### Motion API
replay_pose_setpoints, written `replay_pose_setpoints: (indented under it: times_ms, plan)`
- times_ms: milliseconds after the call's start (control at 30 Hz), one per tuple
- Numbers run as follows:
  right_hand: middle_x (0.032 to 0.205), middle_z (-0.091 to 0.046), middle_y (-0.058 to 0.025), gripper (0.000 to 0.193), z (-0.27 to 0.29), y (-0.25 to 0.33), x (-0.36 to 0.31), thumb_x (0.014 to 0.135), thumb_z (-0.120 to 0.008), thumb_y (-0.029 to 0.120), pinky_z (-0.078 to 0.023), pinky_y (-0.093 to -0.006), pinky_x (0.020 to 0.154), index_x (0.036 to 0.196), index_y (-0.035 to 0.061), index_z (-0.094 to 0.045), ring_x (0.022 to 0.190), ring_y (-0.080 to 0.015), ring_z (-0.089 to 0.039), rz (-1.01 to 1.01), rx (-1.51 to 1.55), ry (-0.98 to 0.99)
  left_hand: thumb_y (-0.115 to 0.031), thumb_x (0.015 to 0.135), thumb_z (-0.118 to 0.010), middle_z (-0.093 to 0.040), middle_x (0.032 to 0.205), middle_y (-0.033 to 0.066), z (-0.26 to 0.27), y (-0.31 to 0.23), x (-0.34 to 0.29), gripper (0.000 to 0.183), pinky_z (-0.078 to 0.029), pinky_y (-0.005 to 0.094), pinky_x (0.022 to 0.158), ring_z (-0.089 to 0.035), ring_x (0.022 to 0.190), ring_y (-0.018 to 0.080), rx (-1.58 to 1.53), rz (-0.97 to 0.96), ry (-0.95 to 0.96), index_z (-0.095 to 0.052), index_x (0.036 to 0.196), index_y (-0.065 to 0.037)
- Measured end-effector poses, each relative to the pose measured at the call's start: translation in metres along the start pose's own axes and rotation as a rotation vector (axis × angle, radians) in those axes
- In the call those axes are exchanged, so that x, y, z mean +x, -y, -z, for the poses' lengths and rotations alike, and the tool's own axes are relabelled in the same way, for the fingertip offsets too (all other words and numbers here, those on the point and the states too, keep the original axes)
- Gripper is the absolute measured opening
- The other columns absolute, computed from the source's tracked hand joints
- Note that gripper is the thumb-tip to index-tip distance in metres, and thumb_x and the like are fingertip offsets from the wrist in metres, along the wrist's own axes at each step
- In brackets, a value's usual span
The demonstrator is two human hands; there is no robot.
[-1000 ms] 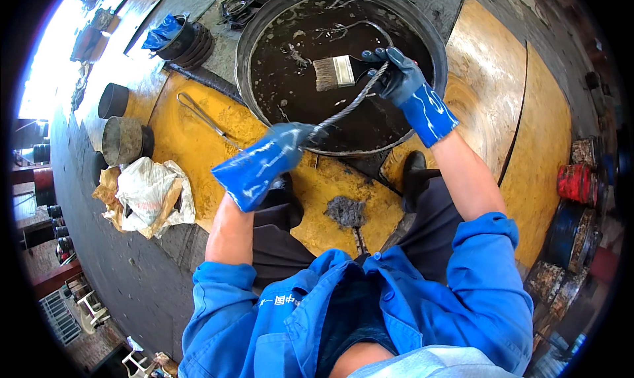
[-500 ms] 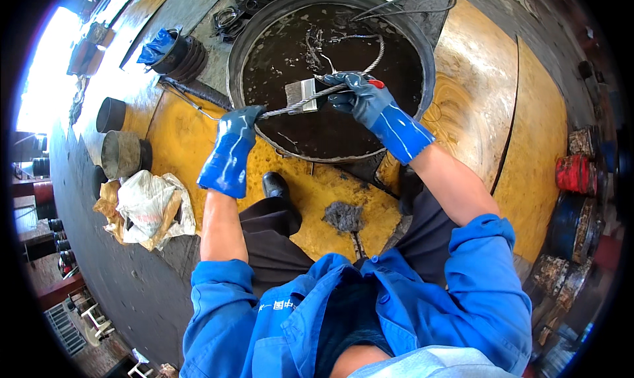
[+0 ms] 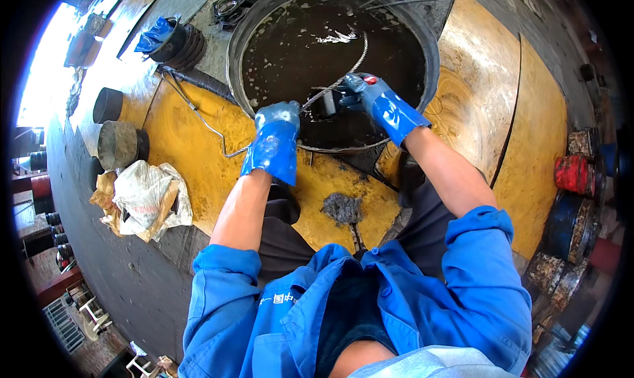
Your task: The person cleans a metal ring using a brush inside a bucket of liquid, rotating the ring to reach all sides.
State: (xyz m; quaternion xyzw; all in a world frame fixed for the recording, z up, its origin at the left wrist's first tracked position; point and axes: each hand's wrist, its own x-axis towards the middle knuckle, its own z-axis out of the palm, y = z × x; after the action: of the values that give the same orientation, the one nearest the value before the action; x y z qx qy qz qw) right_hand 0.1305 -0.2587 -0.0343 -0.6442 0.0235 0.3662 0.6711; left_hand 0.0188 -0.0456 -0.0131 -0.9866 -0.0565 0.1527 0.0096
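A wide round metal tub [image 3: 432, 67] of dark liquid stands in front of me. A twisted steel wire rope [image 3: 360, 59] curves out of the liquid and runs left across the near rim. My left hand [image 3: 276, 130], in a blue rubber glove, is closed around the rope at that rim. Over the tub my right hand [image 3: 376, 104], gloved alike, is closed on a flat paintbrush [image 3: 329, 103], whose bristles point left beneath the rope. The right fingers also lie against the rope; the brush handle is mostly hidden by the glove.
Yellow metal plates [image 3: 191, 123] lie around the tub. At left are a dark bucket [image 3: 175, 44] with blue plastic, short metal cylinders [image 3: 119, 143] and a crumpled white sack [image 3: 148, 196]. A grey fibrous clump [image 3: 342, 208] lies between my feet. Metal drums [image 3: 573, 174] line the right.
My left hand has come right and nearer to me, closer to the right hand. More rope trails over the yellow plate at left. The brush has shifted slightly right and lower.
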Motion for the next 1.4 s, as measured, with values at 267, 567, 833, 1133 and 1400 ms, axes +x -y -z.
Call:
replay_pose_setpoints:
  times_ms: [267, 567, 833, 1133, 1400]
  plan:
    - [0.1, -0.074, -0.0033, 0.03, 0.043, 0.013, 0.003, 0.096, -0.067, 0.032, -0.055, -0.0289, 0.068, 0.115, 0.009, -0.069, 0.073, -0.0123, -0.067, 0.008, -0.31, -0.23, -0.018, 0.093, -0.056, -0.073, 0.111, 0.0108, 0.006, -0.016, 0.021, 0.026, -0.056, 0.043, 0.085, -0.072, 0.104, 0.029, 0.045, 0.105, 0.178, -0.075, 0.111, -0.013]
    - [0.095, -0.075, -0.0074, 0.021, 0.026, 0.072, -0.027, 0.09, -0.074, 0.014, -0.059, -0.0256, 0.059, 0.109, 0.0055, -0.073, 0.075, -0.0139, -0.071, 0.24, -0.137, -0.263, -0.013, 0.089, -0.06, -0.073, 0.111, 0.0138, -0.005, -0.038, 0.023, 0.024, -0.057, 0.0437, 0.083, -0.072, 0.102, 0.0319, 0.088, -0.09, 0.186, -0.077, 0.107, -0.011]
    - [0.1, -0.075, -0.009, 0.028, 0.014, 0.035, 0.012, 0.095, -0.069, 0.024, -0.057, -0.0273, 0.06, 0.117, 0.0069, -0.07, 0.067, -0.0124, -0.068, 0.118, -0.336, 0.08, -0.018, 0.095, -0.053, -0.072, 0.113, 0.0134, -0.014, -0.047, 0.04, 0.028, -0.056, 0.0425, 0.089, -0.07, 0.106, 0.0306, 0.054, -0.07, 0.182, -0.075, 0.11, -0.011]
    - [0.102, -0.075, -0.0084, 0.027, 0.054, 0.041, 0.028, 0.097, -0.066, 0.022, -0.057, -0.0265, 0.06, 0.12, 0.0087, -0.068, 0.076, -0.0133, -0.069, 0.173, -0.337, 0.031, -0.019, 0.095, -0.049, -0.071, 0.114, 0.0125, -0.014, -0.035, 0.038, 0.03, -0.054, 0.0436, 0.091, -0.068, 0.107, 0.0311, 0.064, -0.126, 0.091, -0.074, 0.11, -0.015]
    - [0.102, -0.074, -0.0032, 0.019, 0.094, 0.037, 0.019, 0.093, -0.071, 0.012, -0.055, -0.0249, 0.083, 0.111, 0.0065, -0.073, 0.09, -0.0092, -0.067, 0.547, -0.256, -0.149, -0.018, 0.095, -0.049, -0.071, 0.114, 0.0118, -0.02, -0.022, 0.041, 0.028, -0.055, 0.0437, 0.09, -0.068, 0.106, 0.0324, -0.051, -0.064, 0.033, -0.072, 0.111, -0.015]
